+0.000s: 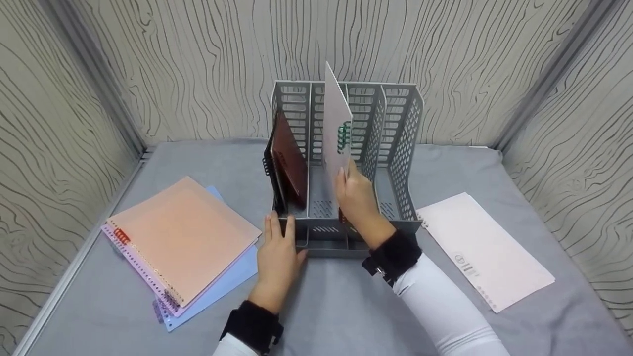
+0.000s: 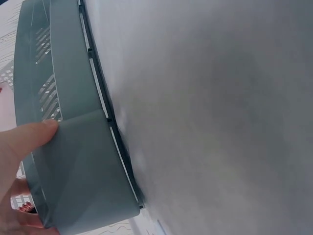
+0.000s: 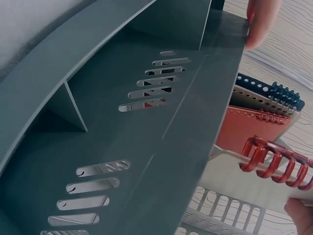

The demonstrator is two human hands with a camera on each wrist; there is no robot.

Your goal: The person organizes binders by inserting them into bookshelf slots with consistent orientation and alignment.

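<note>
In the head view a grey desk file organizer (image 1: 358,225) stands with its tall compartments facing up. My left hand (image 1: 279,254) grips its front edge at the left corner; the left wrist view shows the thumb (image 2: 36,137) on the front face and fingers behind the wall. My right hand (image 1: 361,198) pinches a pale loose-leaf notebook (image 1: 336,109) held upright in the second compartment from the left. Green rings (image 1: 344,137) bind its upper part, red rings (image 3: 276,161) its lower part. A dark red notebook (image 1: 289,158) and a black notebook (image 1: 278,183) lean in the leftmost compartment.
An orange notebook (image 1: 185,235) lies at the left, stacked over a purple one (image 1: 143,274) and a blue one (image 1: 217,296). At the right a white notebook (image 1: 487,249) rests on the grey cloth. Patterned panels (image 1: 237,44) stand behind and at both sides.
</note>
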